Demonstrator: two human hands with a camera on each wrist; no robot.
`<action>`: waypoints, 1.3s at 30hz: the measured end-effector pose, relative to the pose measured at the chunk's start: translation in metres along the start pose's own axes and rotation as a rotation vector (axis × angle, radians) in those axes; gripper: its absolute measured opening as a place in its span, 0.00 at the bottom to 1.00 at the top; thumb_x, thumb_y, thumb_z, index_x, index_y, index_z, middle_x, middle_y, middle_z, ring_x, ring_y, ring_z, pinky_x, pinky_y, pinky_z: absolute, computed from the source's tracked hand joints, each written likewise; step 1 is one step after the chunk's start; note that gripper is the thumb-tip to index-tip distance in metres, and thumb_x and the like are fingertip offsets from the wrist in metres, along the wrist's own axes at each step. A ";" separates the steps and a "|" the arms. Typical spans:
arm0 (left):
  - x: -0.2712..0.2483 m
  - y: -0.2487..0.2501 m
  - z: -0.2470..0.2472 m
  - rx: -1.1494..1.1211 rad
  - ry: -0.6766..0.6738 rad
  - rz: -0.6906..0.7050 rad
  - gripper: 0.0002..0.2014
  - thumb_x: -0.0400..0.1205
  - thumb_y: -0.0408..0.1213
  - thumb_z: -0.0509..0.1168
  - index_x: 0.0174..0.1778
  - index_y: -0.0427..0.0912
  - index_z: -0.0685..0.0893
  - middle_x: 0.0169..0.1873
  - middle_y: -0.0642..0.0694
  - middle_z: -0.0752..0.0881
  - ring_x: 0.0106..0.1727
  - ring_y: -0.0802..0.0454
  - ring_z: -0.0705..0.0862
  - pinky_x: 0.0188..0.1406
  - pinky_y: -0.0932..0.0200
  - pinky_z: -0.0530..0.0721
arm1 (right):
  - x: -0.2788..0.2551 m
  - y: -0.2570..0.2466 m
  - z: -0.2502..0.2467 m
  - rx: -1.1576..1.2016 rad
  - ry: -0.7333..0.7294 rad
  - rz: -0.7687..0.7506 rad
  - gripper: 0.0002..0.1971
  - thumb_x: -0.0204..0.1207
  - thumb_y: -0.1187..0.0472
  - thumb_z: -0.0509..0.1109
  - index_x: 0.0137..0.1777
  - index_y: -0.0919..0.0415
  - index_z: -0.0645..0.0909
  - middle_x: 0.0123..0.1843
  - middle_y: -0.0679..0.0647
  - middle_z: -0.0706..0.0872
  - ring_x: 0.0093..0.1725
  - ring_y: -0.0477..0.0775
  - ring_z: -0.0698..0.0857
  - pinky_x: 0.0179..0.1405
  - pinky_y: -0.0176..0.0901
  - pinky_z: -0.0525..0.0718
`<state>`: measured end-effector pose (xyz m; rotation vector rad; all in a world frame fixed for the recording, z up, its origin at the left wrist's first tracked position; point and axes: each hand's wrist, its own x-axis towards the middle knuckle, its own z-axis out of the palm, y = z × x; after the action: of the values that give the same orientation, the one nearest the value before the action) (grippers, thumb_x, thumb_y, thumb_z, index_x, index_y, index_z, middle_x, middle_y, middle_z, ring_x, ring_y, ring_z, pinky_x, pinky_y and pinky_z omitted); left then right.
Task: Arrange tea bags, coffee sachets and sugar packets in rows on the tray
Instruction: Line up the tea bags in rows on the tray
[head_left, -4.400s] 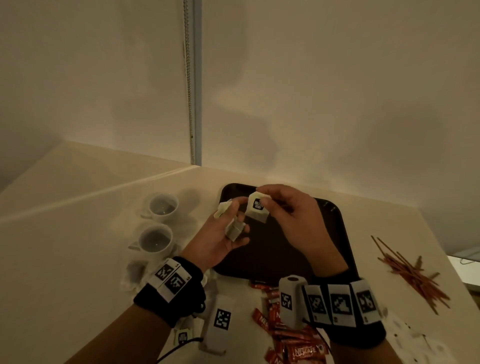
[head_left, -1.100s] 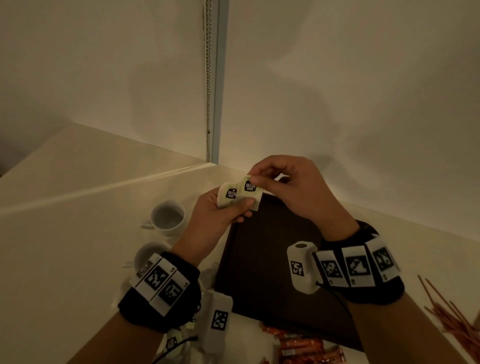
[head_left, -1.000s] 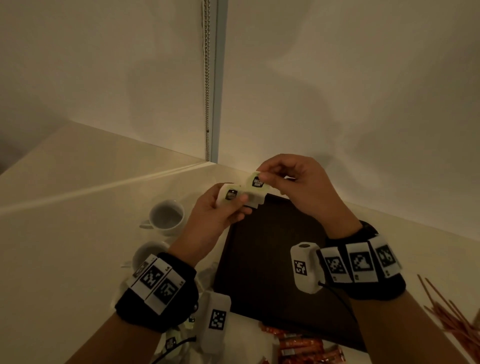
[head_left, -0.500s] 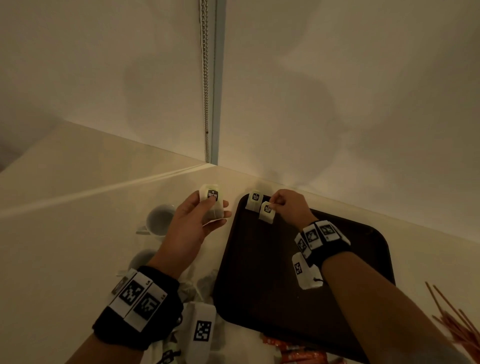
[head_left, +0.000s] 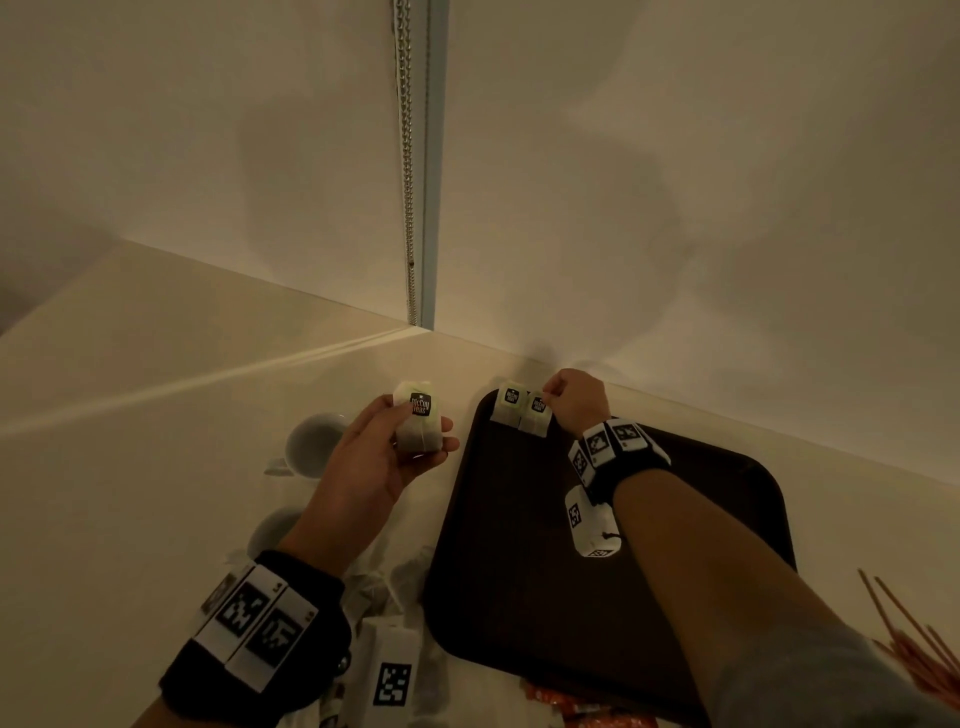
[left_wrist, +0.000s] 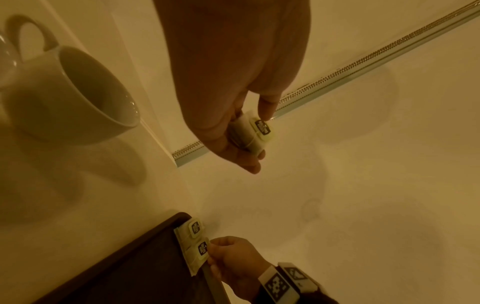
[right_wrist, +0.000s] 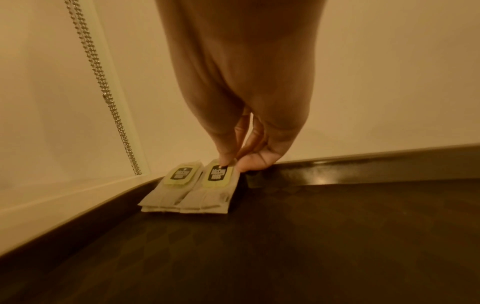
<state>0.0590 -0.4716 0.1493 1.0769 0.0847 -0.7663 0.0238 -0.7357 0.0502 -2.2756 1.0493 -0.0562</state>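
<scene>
Left hand (head_left: 387, 457): your fingers grip a spare tea bag (head_left: 418, 423), raised at the tray's (head_left: 727, 493) 9 o'clock.
Right hand (head_left: 576, 402): you pinch the second tea bag (head_left: 537, 415) at the tray's 11 o'clock corner.

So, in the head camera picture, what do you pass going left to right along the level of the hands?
White cup → left hand holding a tea bag → two tea bags on the tray → right hand → bare tray.

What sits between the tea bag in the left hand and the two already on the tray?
Nothing but bare counter and the tray rim, between the held tea bag and the placed pair, in the head view.
</scene>
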 end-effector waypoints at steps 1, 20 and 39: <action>0.001 0.000 0.000 0.002 -0.011 -0.020 0.12 0.87 0.37 0.52 0.54 0.36 0.79 0.35 0.38 0.89 0.35 0.45 0.89 0.30 0.60 0.87 | 0.000 0.000 0.000 -0.006 0.001 0.006 0.03 0.74 0.68 0.70 0.45 0.66 0.84 0.50 0.61 0.88 0.52 0.58 0.85 0.43 0.38 0.75; -0.002 0.010 0.027 0.531 -0.223 0.371 0.11 0.74 0.26 0.72 0.51 0.40 0.88 0.40 0.50 0.91 0.43 0.58 0.89 0.42 0.66 0.84 | -0.115 -0.127 -0.098 0.371 -0.245 -0.685 0.07 0.70 0.64 0.77 0.48 0.59 0.87 0.37 0.53 0.89 0.37 0.43 0.87 0.42 0.30 0.81; -0.029 -0.003 -0.027 0.754 -0.339 0.193 0.06 0.76 0.45 0.70 0.48 0.54 0.86 0.46 0.47 0.88 0.44 0.51 0.88 0.43 0.61 0.85 | -0.068 -0.032 -0.087 0.106 -0.099 -0.298 0.03 0.72 0.67 0.75 0.44 0.61 0.86 0.41 0.52 0.87 0.37 0.41 0.83 0.37 0.24 0.80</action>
<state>0.0435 -0.4350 0.1455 1.6140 -0.6346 -0.8128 -0.0259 -0.7186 0.1525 -2.2945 0.6353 -0.1172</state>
